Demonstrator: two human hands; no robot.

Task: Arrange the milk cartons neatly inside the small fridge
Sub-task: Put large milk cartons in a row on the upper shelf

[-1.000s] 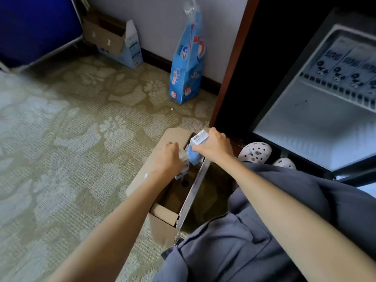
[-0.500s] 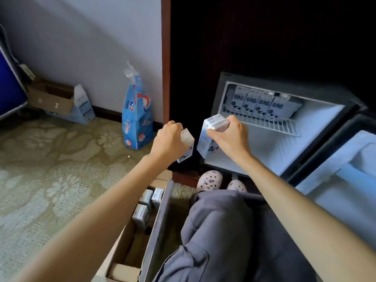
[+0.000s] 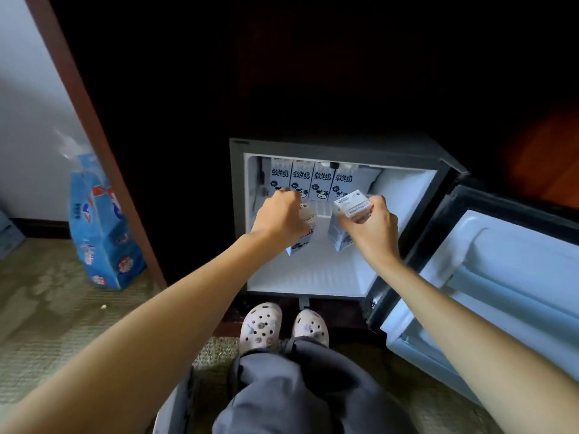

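The small fridge (image 3: pixel 238 214) stands open in front of me, its white floor bare at the front. Several blue-and-white milk cartons (image 3: pixel 311 181) stand in a row along its back wall. My left hand (image 3: pixel 279 216) grips one milk carton (image 3: pixel 302 242) from above, just inside the fridge at left centre. My right hand (image 3: pixel 371 227) grips a second carton (image 3: pixel 343 225) by its top, held beside the first and above the fridge floor. The two held cartons hang a short way apart, in front of the back row.
The fridge door (image 3: pixel 507 286) swings open to the right. A blue plastic bag (image 3: pixel 100 227) stands on the patterned carpet at the left, beside a brown wooden cabinet edge (image 3: pixel 94 145). My feet in pale clogs (image 3: pixel 282 324) are just below the fridge.
Both hands lifted a carton each out of the cardboard box on the floor and carried them forward into the open fridge. My view swung from the box to the fridge.
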